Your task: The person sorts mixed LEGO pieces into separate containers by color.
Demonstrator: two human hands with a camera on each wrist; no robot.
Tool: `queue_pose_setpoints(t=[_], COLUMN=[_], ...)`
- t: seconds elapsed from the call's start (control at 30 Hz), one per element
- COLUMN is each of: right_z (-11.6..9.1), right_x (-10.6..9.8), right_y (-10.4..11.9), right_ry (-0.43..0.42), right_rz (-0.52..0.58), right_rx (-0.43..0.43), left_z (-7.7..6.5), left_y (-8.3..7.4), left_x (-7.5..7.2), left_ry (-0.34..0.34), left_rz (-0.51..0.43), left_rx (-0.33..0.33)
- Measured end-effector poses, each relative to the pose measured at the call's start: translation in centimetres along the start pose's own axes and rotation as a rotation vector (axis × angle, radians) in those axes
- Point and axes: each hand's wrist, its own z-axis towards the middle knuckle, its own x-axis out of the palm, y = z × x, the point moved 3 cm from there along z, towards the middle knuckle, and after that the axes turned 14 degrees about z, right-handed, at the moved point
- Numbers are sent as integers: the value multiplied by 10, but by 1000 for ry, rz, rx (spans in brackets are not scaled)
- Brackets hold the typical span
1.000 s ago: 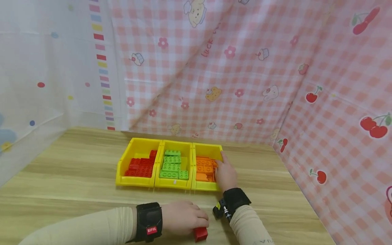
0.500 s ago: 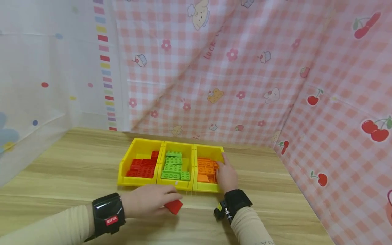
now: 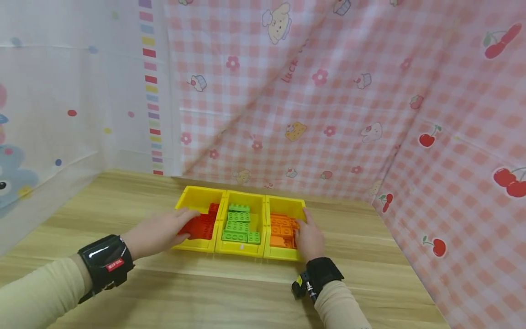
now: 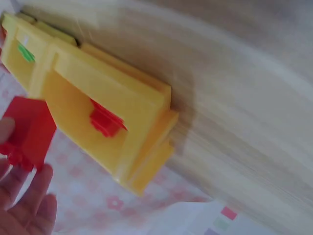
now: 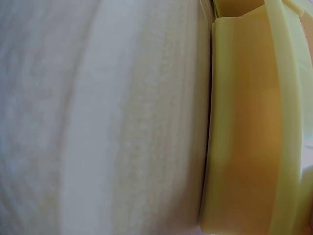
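Observation:
My left hand [image 3: 158,232] reaches over the left yellow bin [image 3: 193,249] and pinches a red toy brick [image 4: 36,125] between thumb and fingers. In the left wrist view the brick's studs point down toward the fingertips, and the bin opening lies beside it. Other red bricks [image 3: 208,227] lie in that bin, partly covered by the hand in the head view. My right hand [image 3: 311,238] grips the right wall of the right yellow bin [image 3: 285,252], thumb toward the inside and a finger along the outside. Orange bricks [image 3: 281,226] fill this bin.
Between these two bins, and joined with them in a row, stands a middle yellow bin [image 3: 240,248] with green bricks [image 3: 237,226]. The bins rest on a wood-grain table [image 3: 213,292]. A pink checked cloth [image 3: 263,109] hangs behind and at the right.
My left hand has lifted the red brick from the table near the front and carried it left and forward to the left bin. The right hand stays at the right bin.

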Motion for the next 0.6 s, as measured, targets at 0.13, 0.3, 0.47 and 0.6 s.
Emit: queue_pose_setpoints(t=[0.13, 0.3, 0.47, 0.6], right_z=[0, -1, 0, 1], right_x=[-1, 0, 1, 2], right_y=[-3, -3, -1, -3], right_ry=[-5, -33, -40, -34], right_rz=[-5, -18, -24, -12], right_rx=[14, -1, -6, 13], left_z=[30, 63, 77, 84], left_y=[15, 33, 45, 45], left_x=[12, 31, 55, 66], left_ry=[-28, -23, 4, 24], left_rz=[57, 158, 177, 187], left_rx=[-59, -130, -189, -212])
